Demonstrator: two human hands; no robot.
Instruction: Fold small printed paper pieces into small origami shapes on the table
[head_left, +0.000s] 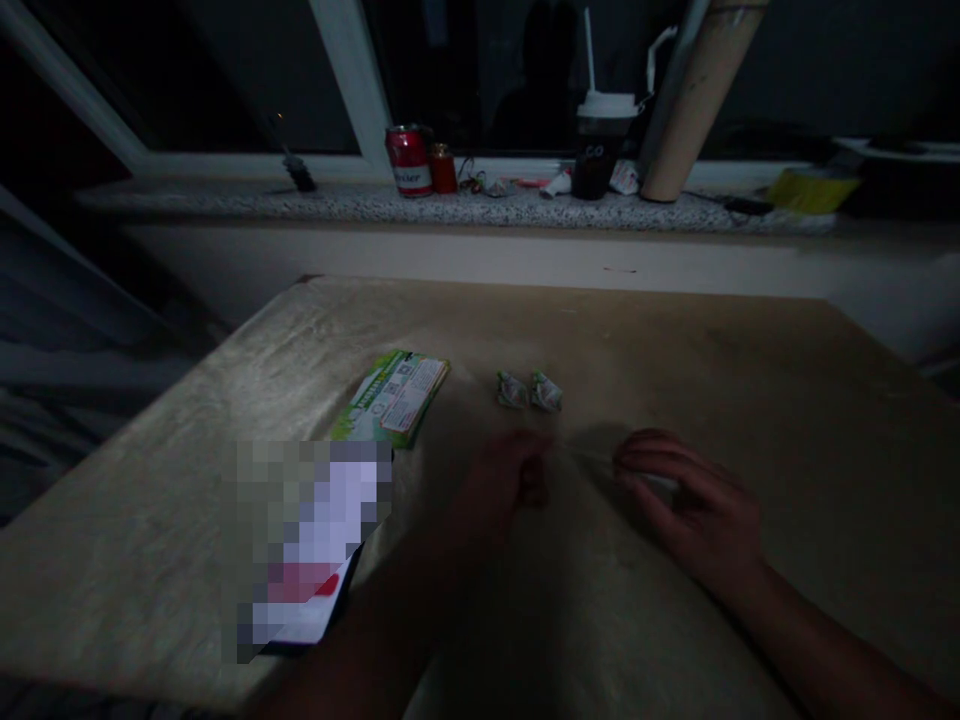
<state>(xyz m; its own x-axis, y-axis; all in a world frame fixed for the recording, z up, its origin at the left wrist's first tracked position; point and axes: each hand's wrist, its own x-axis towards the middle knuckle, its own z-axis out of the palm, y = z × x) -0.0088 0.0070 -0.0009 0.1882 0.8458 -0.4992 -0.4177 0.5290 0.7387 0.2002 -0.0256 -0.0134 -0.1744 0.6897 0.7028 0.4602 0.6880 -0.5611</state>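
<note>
Tabletop (675, 350): candies (546, 392) just beyond left grip (506, 480).

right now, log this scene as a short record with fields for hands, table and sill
left hand: curled on the table, contents too dark to tell
right hand: fingers bent, low over the table
nearest things: two small folded wrappers, just beyond the hands
also on table: green packet, flat, left of the wrappers
sill: red can, lidded cup with straw, cardboard tube

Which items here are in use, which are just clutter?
In use: left hand, right hand, two small folded green-white paper pieces, flat green printed packet.
Lying about: red drink can, dark lidded cup with straw, tan cardboard tube, all on speckled stone windowsill.
</note>
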